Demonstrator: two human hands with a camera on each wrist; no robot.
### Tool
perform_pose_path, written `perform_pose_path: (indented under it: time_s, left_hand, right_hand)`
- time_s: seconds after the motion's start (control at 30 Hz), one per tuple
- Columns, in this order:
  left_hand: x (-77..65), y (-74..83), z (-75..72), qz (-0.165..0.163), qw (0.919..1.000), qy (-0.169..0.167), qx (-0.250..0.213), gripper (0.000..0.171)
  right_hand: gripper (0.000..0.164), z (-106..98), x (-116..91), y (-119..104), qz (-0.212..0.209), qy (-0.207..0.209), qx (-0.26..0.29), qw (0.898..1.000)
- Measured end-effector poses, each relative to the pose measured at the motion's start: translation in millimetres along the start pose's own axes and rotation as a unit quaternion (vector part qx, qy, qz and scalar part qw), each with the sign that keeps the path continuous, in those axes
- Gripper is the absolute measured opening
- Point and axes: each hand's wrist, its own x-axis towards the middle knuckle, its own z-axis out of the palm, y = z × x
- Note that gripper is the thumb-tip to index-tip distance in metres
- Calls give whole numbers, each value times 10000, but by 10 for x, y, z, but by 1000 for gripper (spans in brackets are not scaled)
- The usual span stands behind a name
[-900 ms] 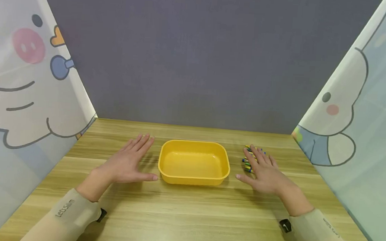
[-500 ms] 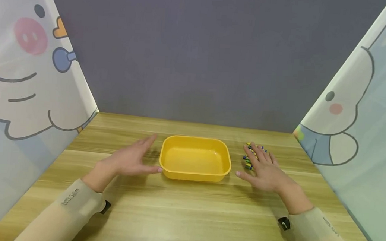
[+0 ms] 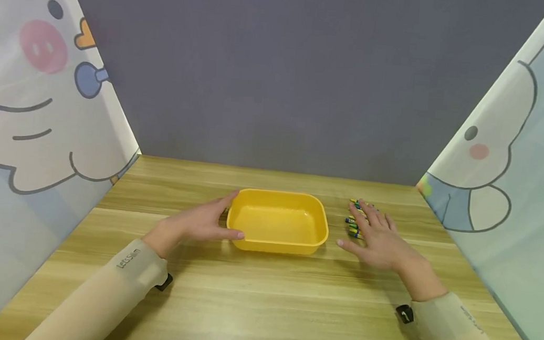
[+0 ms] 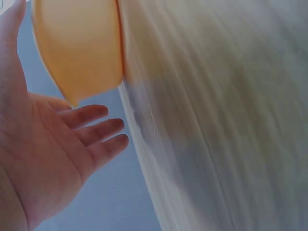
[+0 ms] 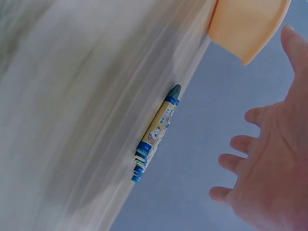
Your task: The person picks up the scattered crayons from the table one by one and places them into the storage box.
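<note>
A yellow rectangular tray (image 3: 276, 247) sits in the middle of the table in the head view. At its left end is my left hand (image 3: 202, 222), thumb by the front rim and fingers spread around the left side. The left wrist view shows those fingers (image 4: 98, 131) fairly straight beside the tray's wall; firm contact cannot be made out. My right hand (image 3: 382, 246) hovers, fingers spread, over a row of several crayons (image 3: 355, 234), partly hiding them. In the right wrist view a gap separates that hand from the nearest crayon (image 5: 156, 126), which has a dark green tip.
The wooden table (image 3: 253, 300) meets a grey panel (image 3: 278, 86) at the back. Cartoon-printed cloths stand on the left (image 3: 56, 139) and right (image 3: 529, 156). The crayons lie to the right of the tray, apart from it.
My left hand has moved right, from beside the tray to its left rim. The right hand stays over the crayons. The head view has tilted slightly.
</note>
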Motion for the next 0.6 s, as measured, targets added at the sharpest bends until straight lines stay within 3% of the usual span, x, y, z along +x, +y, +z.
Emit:
perform_pose_path:
  time_s: [0.37,0.47,0.6]
  left_hand:
    - [65,-6,29,-119,9997,-180,-116,136]
    - [73,-24,38,-107,9995,-170,-237,136]
    - [81,-46,54,-120,9994,-198,-239,135]
  right_hand:
    - [95,-114,1,127,128,153,135,9997]
    - [78,-138,28,247,110,303,376,9988]
    - [41,-125,63,439,-69,275,834,9961]
